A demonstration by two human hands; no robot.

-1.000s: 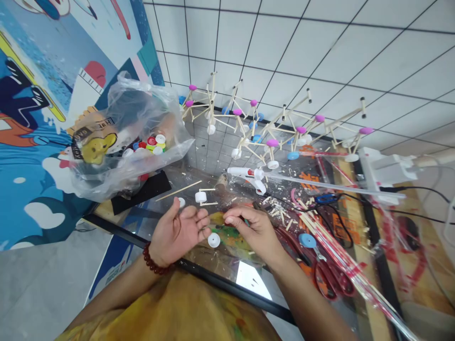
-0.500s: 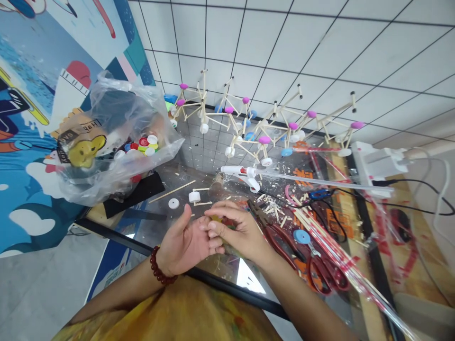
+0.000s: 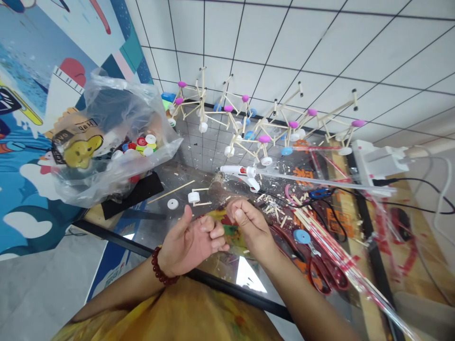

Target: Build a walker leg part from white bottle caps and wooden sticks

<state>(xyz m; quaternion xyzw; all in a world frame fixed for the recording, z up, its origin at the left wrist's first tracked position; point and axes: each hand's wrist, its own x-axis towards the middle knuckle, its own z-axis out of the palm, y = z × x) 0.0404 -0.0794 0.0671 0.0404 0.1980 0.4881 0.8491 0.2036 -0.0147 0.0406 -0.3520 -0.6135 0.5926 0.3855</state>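
My left hand (image 3: pixel 197 237), with a bead bracelet (image 3: pixel 160 267) at the wrist, is palm up above the near edge of the glass table. Its thumb sticks out and the fingers curl loosely around nothing, so it is open. Just right of it, apart, my right hand (image 3: pixel 250 225) is closed, thumb pressed to the index finger; whatever it may pinch is hidden or too small to name. Beyond my left hand lie a white wheel (image 3: pixel 172 203) and a small wheel-and-stick piece (image 3: pixel 194 197). A white glue gun (image 3: pixel 240 171) lies beyond my right hand.
A plastic bag (image 3: pixel 142 109) of coloured wheels stands at left. Several stick frames with pink discs (image 3: pixel 264 139) line the back wall. Right of my hands are pliers (image 3: pixel 289 244), scissors (image 3: pixel 322 274), a blue wheel (image 3: pixel 302 236), wrapped sticks (image 3: pixel 334 253), wood scraps and black cables.
My right hand has moved right, away from my left hand, and its fingers have drawn into a closed pinch. My left fingers have curled in slightly.
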